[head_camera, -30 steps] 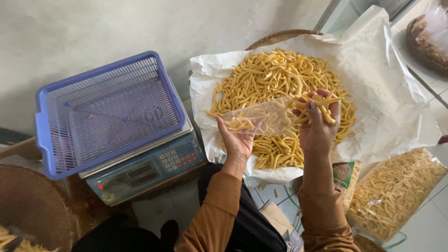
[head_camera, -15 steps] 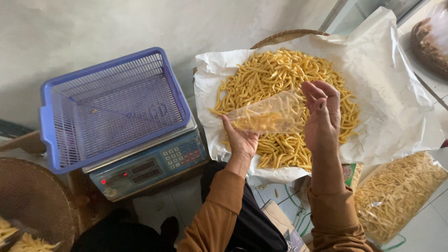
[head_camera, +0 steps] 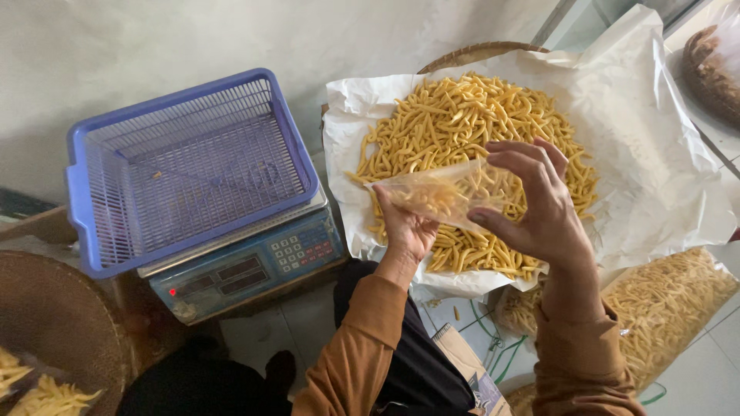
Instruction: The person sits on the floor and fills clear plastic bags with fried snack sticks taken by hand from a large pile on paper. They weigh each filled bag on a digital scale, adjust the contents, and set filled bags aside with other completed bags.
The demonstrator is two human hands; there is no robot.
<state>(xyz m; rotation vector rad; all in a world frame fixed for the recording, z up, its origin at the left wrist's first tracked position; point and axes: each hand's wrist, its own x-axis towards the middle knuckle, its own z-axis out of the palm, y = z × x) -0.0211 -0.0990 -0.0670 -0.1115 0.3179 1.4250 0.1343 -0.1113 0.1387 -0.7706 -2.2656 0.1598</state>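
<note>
Head view, looking down over the lap. The left hand [head_camera: 406, 229] grips a small clear bag [head_camera: 443, 194] from below, fingers closed around its near-left end. The right hand [head_camera: 536, 206] is up at the bag's right side, fingers [head_camera: 515, 159] curled in a loose pinch over the mouth; whether they pinch a stick or just the plastic cannot be told from here. The bag hangs just above the near edge of the heap of yellow sticks [head_camera: 470, 131], which lies on white paper [head_camera: 655, 162] spread over a woven tray [head_camera: 470, 54].

How far along? Early for this bag, by the look of it. Only a small clump of sticks shows through the plastic, bunched toward the left end, and most of the bag looks slack and unfilled. The heap behind it looks barely dented.

To the left, the blue basket [head_camera: 185, 166] sits on the scale [head_camera: 247, 266] with little in it but a stray crumb or two, so nothing is being weighed right now. The scale's display is too small to read.

Near right, a large clear sack [head_camera: 671, 300] already holds plenty of the same sticks, lying on the tiled floor. Near left, at the edge of the frame, a few more sticks [head_camera: 38, 389] rest beside a round woven lid [head_camera: 54, 316]. So filling looks to be the step in hand, with weighing apparently to come.
</note>
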